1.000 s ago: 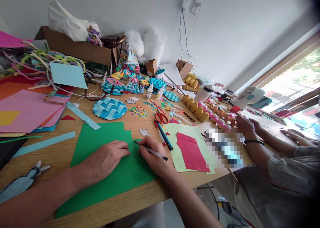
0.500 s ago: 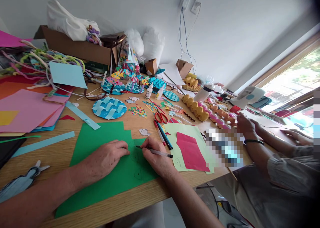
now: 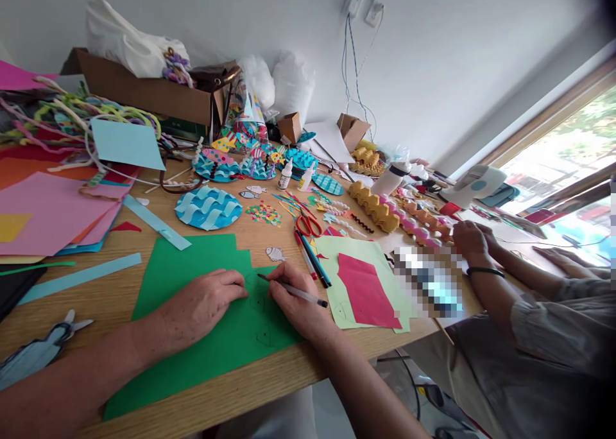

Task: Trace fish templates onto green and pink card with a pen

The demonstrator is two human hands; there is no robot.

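A sheet of green paper (image 3: pixel 187 362) lies before me, with small fish-like outlines drawn on it. My right hand (image 3: pixel 298 298) grips a pen (image 3: pixel 308 296) with a clear barrel and dark end cap; its tip is at the paper near the upper outline. Flat on the same sheet rests my left hand (image 3: pixel 206 304), fingers lightly bent and holding nothing, just left of the pen tip. Beyond the sheet's edge sits a small grey paper fish (image 3: pixel 276 253). Red and blue-black pens (image 3: pixel 314 259) lie beside the right hand, below red-handled scissors (image 3: pixel 308 225).
Pale green paper (image 3: pixel 337 291) and a red sheet (image 3: pixel 366 291) lie at right. A blue wavy paper disc (image 3: pixel 208 208), confetti (image 3: pixel 264 214) and glue bottles (image 3: pixel 285 174) stand farther back. Light blue scissors (image 3: pixel 48 339) are at left. Another person's hands (image 3: pixel 471 241) work at the far right.
The pen tip has shifted slightly left and upward along the green paper with my right hand. My left hand stays in place on the sheet. The whole view has drifted slightly.
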